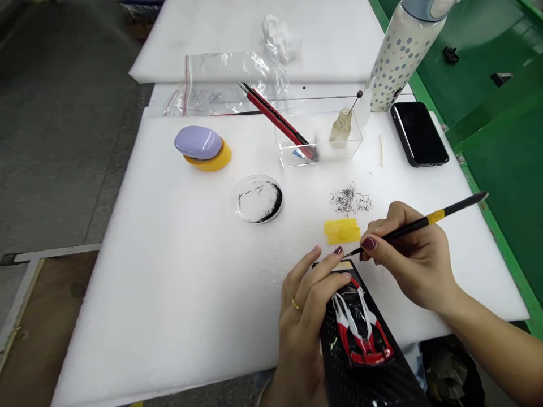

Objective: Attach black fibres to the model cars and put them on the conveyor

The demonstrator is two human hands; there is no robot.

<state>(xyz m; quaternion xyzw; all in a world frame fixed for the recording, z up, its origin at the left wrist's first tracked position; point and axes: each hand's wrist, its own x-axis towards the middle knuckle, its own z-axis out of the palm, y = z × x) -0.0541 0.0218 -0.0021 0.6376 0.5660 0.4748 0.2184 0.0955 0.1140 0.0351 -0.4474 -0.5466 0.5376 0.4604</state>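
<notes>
My left hand (303, 305) grips a black display base (373, 387) from its left side, the fingers laid over its far end. A red, white and black model car (365, 325) sits on that base. Pinched in my right hand (416, 263) is a thin black paintbrush (413, 226) with a yellow band. Its fine tip is at the base's far edge, close to a pale label plate (341, 265) and my left fingertips. Just beyond lies a yellow patch (341, 231), with a scatter of tiny black slivers (350, 200) behind it.
A round clear dish (257, 199) holds more black slivers. Behind stand a clear box (305, 161) with red-black tweezers (280, 121) and a small glass bottle (341, 127). A lilac-and-yellow case (199, 144), a black phone-like device (419, 134), and a dotted water bottle (403, 56) surround them.
</notes>
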